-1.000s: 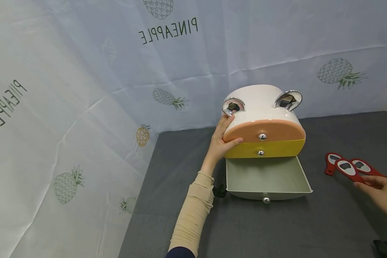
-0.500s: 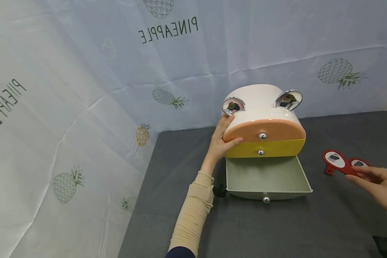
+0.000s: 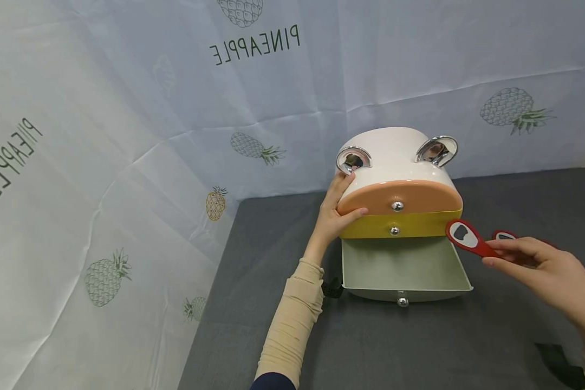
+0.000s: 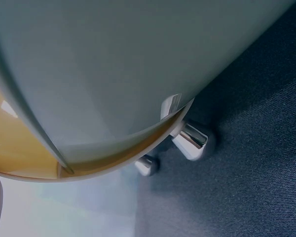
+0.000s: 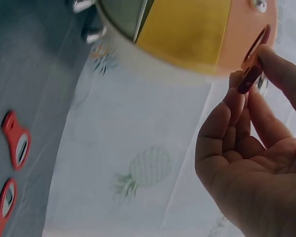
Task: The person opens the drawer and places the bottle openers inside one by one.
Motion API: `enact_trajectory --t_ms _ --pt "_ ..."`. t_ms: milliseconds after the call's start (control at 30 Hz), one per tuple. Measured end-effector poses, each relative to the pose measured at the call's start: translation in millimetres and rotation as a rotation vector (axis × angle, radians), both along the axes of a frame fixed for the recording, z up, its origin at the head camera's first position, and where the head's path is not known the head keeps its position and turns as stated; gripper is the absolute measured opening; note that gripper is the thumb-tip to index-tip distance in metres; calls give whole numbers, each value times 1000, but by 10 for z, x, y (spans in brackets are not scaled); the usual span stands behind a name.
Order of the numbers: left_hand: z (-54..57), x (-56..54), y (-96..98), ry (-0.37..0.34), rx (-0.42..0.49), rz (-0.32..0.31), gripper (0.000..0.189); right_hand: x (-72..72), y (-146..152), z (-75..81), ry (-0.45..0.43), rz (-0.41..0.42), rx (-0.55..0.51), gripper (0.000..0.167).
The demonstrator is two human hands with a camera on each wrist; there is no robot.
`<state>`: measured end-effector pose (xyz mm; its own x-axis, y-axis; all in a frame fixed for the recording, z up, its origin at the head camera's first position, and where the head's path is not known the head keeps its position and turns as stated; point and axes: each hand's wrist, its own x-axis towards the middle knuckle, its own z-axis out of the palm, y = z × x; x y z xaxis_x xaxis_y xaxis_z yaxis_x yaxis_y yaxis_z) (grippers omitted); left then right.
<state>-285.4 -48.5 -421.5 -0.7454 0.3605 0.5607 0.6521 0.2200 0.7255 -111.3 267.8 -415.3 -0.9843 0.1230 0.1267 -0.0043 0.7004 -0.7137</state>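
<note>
A small rounded drawer cabinet [image 3: 395,154] with a white shell and two chrome eye-like rings stands on the table. Its orange and yellow drawers are closed, while the bottom green drawer [image 3: 404,262] is pulled out, with nothing visible inside. My left hand [image 3: 329,219] rests against the cabinet's left side, fingers extended along the shell and thumb across the front. Between thumb and fingers my right hand [image 3: 551,271] pinches the handle of a red bottle opener [image 3: 463,237]. The opener's white-faced head points left, overlapping the cabinet's right edge in the head view.
Two more red bottle openers lie on the grey table to the right; the right wrist view shows one opener [image 5: 19,143] above another opener [image 5: 6,202]. A pineapple-print cloth [image 3: 283,151] hangs behind the table. Chrome feet [image 4: 192,140] hold the cabinet up.
My right hand has lifted one bottle opener away from the others and carried it left towards the cabinet. My left hand and the drawers have stayed put.
</note>
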Motion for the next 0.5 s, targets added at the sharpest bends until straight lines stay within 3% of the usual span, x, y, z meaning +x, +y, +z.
enact_trajectory --t_ms 167,500 --pt "-6 1 -12 -1 -1 0 76 -132 -147 22 50 132 -16 32" --pt "-24 -18 -11 11 0 -11 75 -384 -341 -61 24 234 -28 31"
